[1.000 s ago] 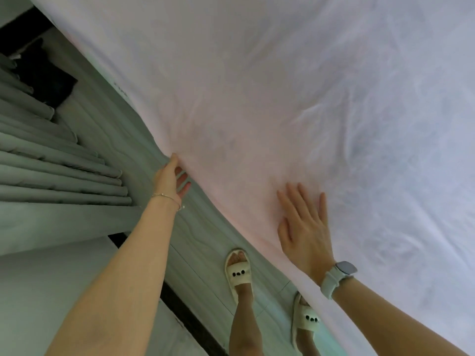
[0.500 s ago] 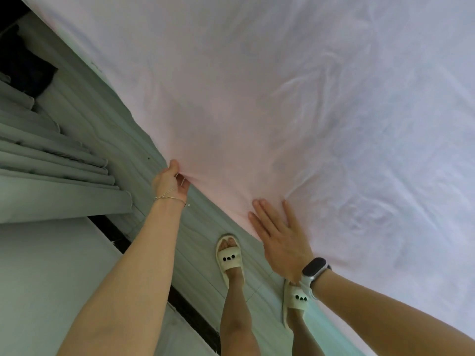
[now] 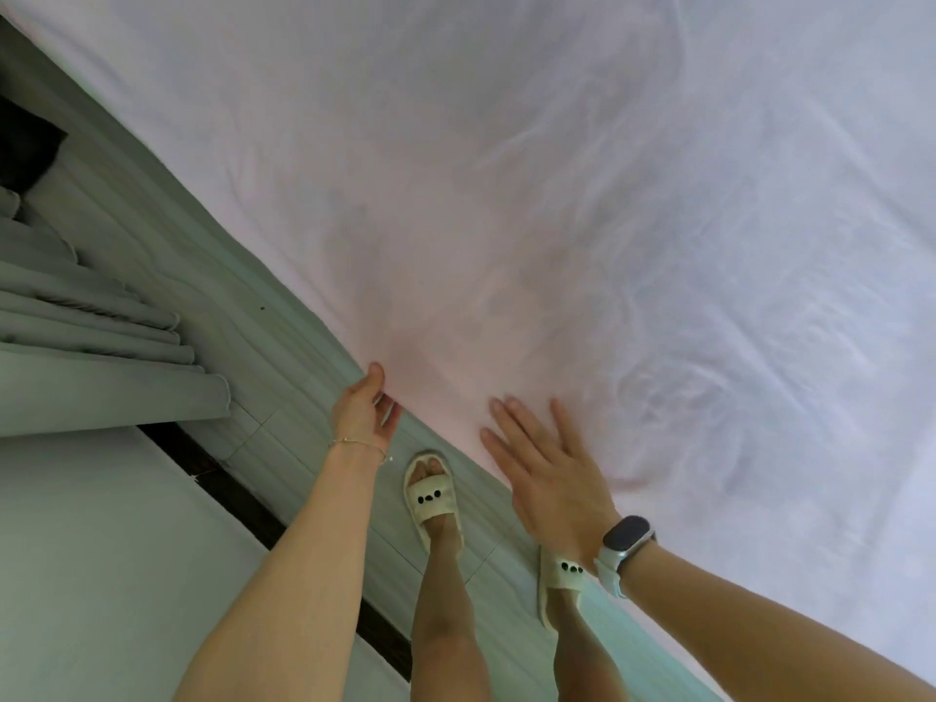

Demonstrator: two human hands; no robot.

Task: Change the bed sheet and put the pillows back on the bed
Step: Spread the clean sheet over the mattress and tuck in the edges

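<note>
The pale sheet (image 3: 582,205) is spread over the bed, still wrinkled. My left hand (image 3: 362,412) pinches its side edge; my right hand (image 3: 549,471) rests flat, fingers straight, on top. Tucking appears unfinished; no pillows in view.

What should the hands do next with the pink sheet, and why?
Probably sweep the right hand, lying flat on the pink sheet, outward over the wrinkles beside it, while the left hand holds the sheet's edge. The creases show the sheet isn't smooth yet.

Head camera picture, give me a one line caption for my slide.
Standing at the bedside, the left hand holds the pink sheet's edge while the right hand lies flat on it.
</note>
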